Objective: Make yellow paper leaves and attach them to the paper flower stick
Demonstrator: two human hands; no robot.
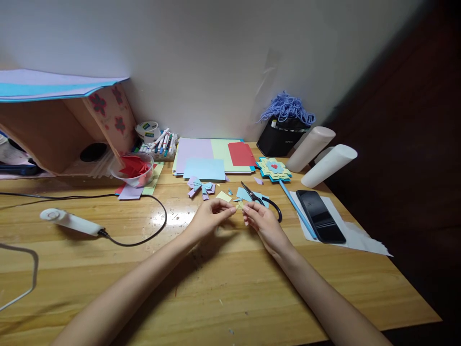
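A small scrap of yellow paper (240,205) is held above a wood-grained table (219,283), pinched by thumb and fingertips of the left hand (209,219) at 9 o'clock and the right hand (267,229) at 4; its long axis cannot be told. Black-handled scissors (256,197) are pointed toward 10 o'clock. A folded paper bow (201,186) is seen at 10, a black case (279,142) with small, blurred lettering at 1.

yellow scrap (240,205): matt paper | desk (216,307): glossy wood | phone (320,216): smooth, glossy | yarn (288,108): fibrous
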